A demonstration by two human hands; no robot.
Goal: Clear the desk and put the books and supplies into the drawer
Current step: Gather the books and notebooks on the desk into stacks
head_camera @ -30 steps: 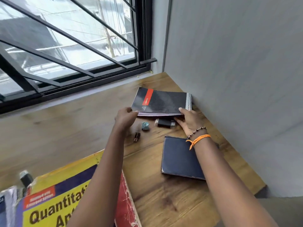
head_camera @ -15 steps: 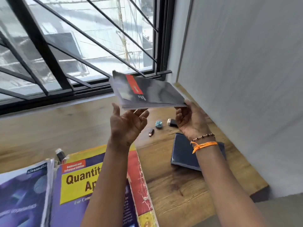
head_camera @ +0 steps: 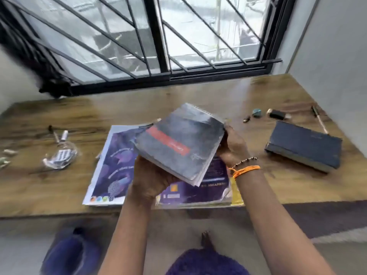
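A dark spiral notebook (head_camera: 178,143) with a red stripe hangs in the air above the wooden desk (head_camera: 218,96), tilted toward me. My left hand (head_camera: 148,180) grips its near lower edge from beneath. My right hand (head_camera: 232,145), with an orange thread on the wrist, holds its right edge. Under the notebook lie two purple books (head_camera: 115,165) side by side at the desk's front edge. A thick navy book (head_camera: 303,144) rests at the right. No drawer is visible.
Small items sit at the back right: a tiny dark piece (head_camera: 246,119), a teal lump (head_camera: 257,112), a black cylinder (head_camera: 277,114) and a pen (head_camera: 319,120). At the left lie a clear plastic packet (head_camera: 60,155) and a pen (head_camera: 54,132). A barred window (head_camera: 158,36) stands behind.
The notebook was lifted off the back right of the desk and carried left, over the purple books. The view pulled back and swung left, showing the whole desk.
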